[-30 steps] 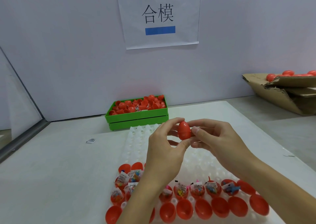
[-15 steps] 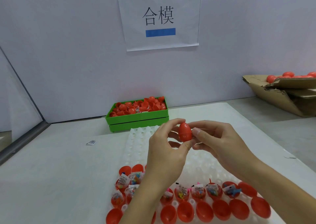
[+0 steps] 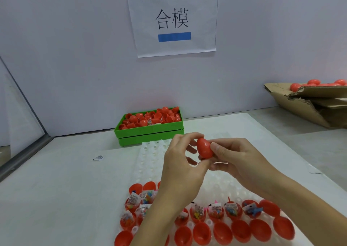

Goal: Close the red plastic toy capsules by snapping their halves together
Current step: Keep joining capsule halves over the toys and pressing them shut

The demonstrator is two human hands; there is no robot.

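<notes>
A closed red toy capsule [image 3: 205,148] sits upright between both hands, raised above the white dimpled tray [image 3: 150,163] on the white table [image 3: 56,189]. The left hand [image 3: 180,168] pinches it top and bottom, forefinger over the pointed end and thumb beneath; the right hand [image 3: 236,159] clamps its right side with thumb and fingers. At the tray's near end, open capsule halves [image 3: 201,233] lie in a row, and just behind them stand halves holding small packaged toys [image 3: 197,211]. Further back, against the wall, a green bin [image 3: 150,134] is heaped with red halves. A torn cardboard box [image 3: 309,105] at far right carries more red capsules. A paper sign [image 3: 172,20] hangs on the wall
</notes>
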